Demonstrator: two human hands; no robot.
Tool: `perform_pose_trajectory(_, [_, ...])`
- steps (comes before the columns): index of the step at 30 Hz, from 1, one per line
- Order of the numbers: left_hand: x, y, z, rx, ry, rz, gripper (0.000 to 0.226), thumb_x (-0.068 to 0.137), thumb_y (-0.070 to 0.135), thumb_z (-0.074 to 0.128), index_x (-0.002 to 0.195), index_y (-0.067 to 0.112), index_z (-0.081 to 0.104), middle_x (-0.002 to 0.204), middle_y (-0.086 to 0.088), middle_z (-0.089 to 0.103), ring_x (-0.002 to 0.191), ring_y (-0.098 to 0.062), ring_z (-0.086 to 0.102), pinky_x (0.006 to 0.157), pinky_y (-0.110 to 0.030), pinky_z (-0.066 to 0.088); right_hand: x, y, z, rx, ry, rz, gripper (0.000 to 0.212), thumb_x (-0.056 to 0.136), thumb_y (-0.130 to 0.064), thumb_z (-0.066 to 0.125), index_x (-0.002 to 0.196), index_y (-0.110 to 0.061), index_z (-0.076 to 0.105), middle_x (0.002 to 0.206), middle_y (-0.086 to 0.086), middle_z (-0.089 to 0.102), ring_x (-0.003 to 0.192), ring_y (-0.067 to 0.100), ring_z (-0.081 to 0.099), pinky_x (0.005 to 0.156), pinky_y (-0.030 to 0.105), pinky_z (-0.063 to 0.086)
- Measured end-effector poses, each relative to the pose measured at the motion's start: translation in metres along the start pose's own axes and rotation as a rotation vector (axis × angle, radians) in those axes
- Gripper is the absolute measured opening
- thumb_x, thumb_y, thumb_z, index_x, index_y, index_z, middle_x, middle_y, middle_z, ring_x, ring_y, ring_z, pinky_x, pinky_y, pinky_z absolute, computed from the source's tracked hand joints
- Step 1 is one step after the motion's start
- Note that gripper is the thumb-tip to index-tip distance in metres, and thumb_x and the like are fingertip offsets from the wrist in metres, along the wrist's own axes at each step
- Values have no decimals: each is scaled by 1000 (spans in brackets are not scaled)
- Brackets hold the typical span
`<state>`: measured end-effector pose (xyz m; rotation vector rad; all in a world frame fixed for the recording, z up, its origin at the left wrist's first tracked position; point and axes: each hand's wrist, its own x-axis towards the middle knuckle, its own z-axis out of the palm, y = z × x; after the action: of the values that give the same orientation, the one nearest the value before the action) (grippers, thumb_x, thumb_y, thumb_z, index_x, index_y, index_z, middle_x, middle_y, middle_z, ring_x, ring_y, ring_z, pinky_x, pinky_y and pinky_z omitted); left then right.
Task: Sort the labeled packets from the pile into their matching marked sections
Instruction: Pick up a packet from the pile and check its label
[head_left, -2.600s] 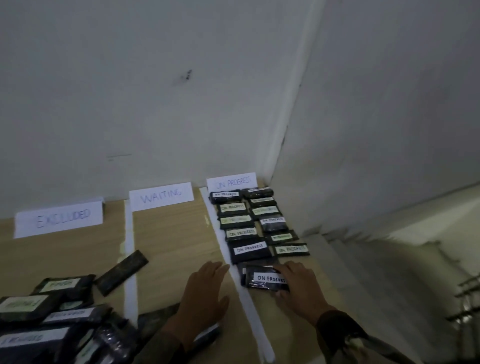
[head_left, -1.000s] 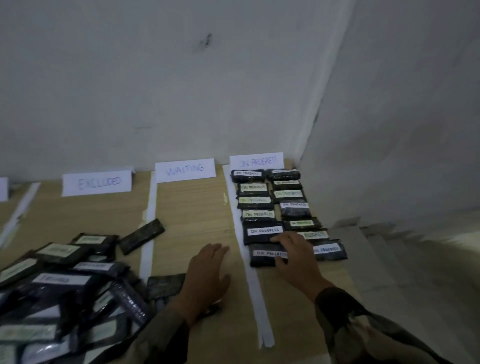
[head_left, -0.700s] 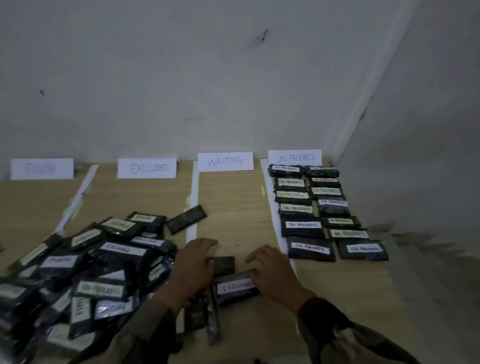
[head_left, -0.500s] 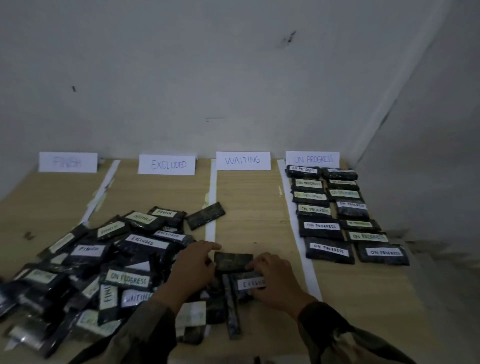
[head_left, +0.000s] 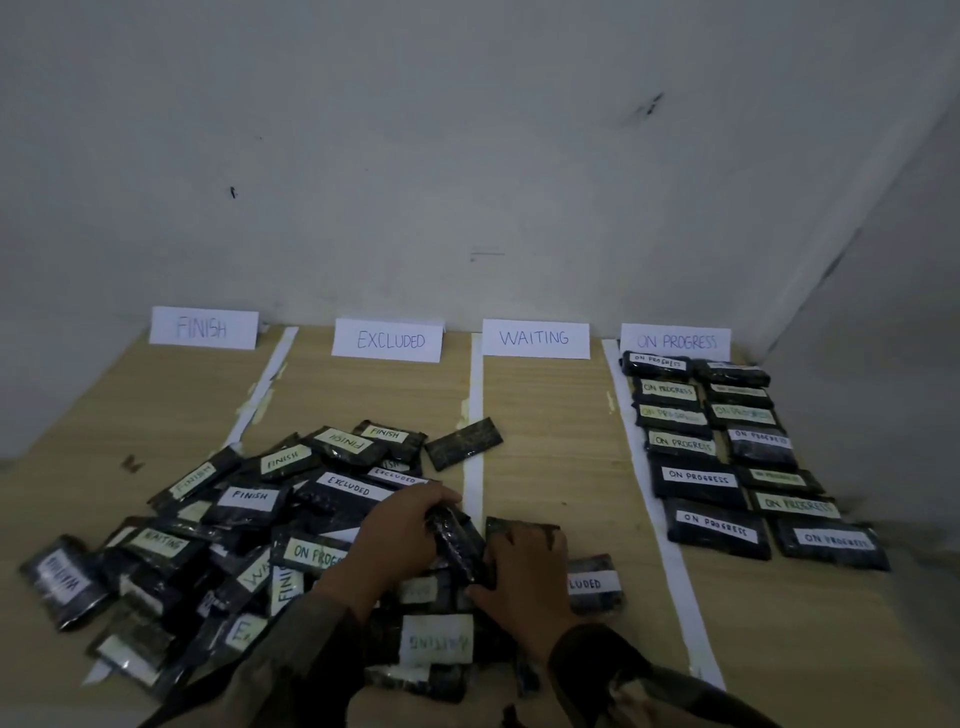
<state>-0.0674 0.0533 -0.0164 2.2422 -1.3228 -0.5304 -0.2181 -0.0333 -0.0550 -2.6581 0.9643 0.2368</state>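
A person's left hand (head_left: 400, 535) curls its fingers round the upper end of a dark glossy plastic packet (head_left: 457, 551), held tilted on edge with its label out of sight. It is at the right-hand rim of a loose pile of black labelled packets (head_left: 249, 525) on a pale wooden tabletop (head_left: 561, 457). The right hand (head_left: 527, 571) lies palm down just beside it, thumb against the packet's lower end; whether it grips anything cannot be told. Partly under that hand lies a black packet labelled EXCLUDED (head_left: 595, 584), in the lane marked WAITING. Along the grey wall stand white paper signs: a FINISH sign (head_left: 203, 328), an EXCLUDED sign (head_left: 387, 340), a WAITING sign (head_left: 535, 338) and an ON PROGRESS sign (head_left: 675, 341), with white tape strips (head_left: 670, 561) dividing the lanes. Two tidy columns of ON PROGRESS packets (head_left: 696, 480) fill the rightmost lane. A lone dark packet (head_left: 464, 443), label unseen, lies across the tape between the EXCLUDED and WAITING lanes.
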Motion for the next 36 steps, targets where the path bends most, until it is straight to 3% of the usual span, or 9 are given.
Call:
perform_pose_trajectory(4, [0, -7, -5, 41, -56, -10, 49, 81, 7, 58, 126, 26, 53, 133, 4, 51, 122, -15, 46, 97, -22, 37, 4, 2, -11, 83, 53, 49, 27, 82, -54, 54, 89, -28, 51, 107, -1, 52, 107, 23, 46, 96, 38, 25])
perform_pose_trajectory(9, [4, -9, -8, 68, -118, 33, 52, 79, 18, 63, 128, 27, 50, 135, 4, 47, 122, -15, 45, 94, -24, 38, 15, 18, -26, 609, -63, 95, 10, 88, -37, 60, 90, -28, 60, 93, -6, 64, 93, 15, 60, 86, 28, 43])
perform_pose_trajectory(14, [8, -8, -9, -8, -139, 36, 54, 78, 28, 71, 126, 32, 49, 130, 9, 49, 116, -12, 49, 92, -24, 41, 14, 19, -47, 925, -141, 165, 30, 98, -21, 49, 71, -12, 59, 69, 3, 56, 63, 13, 51, 53, 16, 40])
perform_pose_trajectory(17, [8, -8, -12, -42, -189, 35, 37, 80, 35, 69, 113, 34, 51, 114, 9, 59, 101, -13, 55, 81, -26, 44, 17, 20, -50, 1065, -172, 275, 30, 101, -26, 41, 88, -12, 65, 91, 9, 62, 78, 18, 59, 58, 21, 49])
perform_pose_trajectory(20, [7, -10, -14, -54, -254, 33, 24, 87, 42, 58, 105, 29, 49, 104, 5, 63, 93, -15, 58, 72, -26, 44, 19, 20, -49, 1159, -136, 311, 34, 98, -39, 44, 87, -14, 63, 90, 10, 64, 79, 22, 62, 62, 25, 50])
perform_pose_trajectory(25, [9, -6, -17, -90, -246, -62, 20, 95, 47, 39, 97, 31, 50, 91, 6, 57, 89, -18, 56, 71, -26, 40, 20, 27, -45, 1168, -90, 91, 18, 90, -31, 62, 107, -23, 60, 103, 12, 65, 85, 19, 63, 68, 25, 51])
perform_pose_trajectory(27, [11, -3, -20, -132, -221, -96, 16, 97, 46, 37, 92, 34, 47, 91, 7, 51, 89, -17, 52, 69, -21, 37, 21, 32, -41, 1159, -93, 9, 35, 83, -22, 72, 113, -28, 57, 106, 7, 66, 88, 15, 67, 71, 22, 52])
perform_pose_trajectory(33, [14, -6, -31, -234, -208, -143, 38, 97, 44, 39, 80, 17, 59, 73, 2, 56, 66, -6, 48, 62, -22, 35, 29, 29, -36, 1020, -39, -76, 36, 75, -19, 80, 104, -26, 58, 102, -4, 65, 88, 4, 64, 74, 18, 50])
perform_pose_trajectory(36, [16, -10, -32, -200, -187, -137, 42, 97, 43, 41, 76, 10, 57, 81, -11, 60, 70, -12, 55, 57, -19, 33, 32, 24, -34, 862, 34, -104, 50, 76, -28, 78, 119, -33, 52, 113, -17, 52, 96, 0, 54, 79, 17, 46])
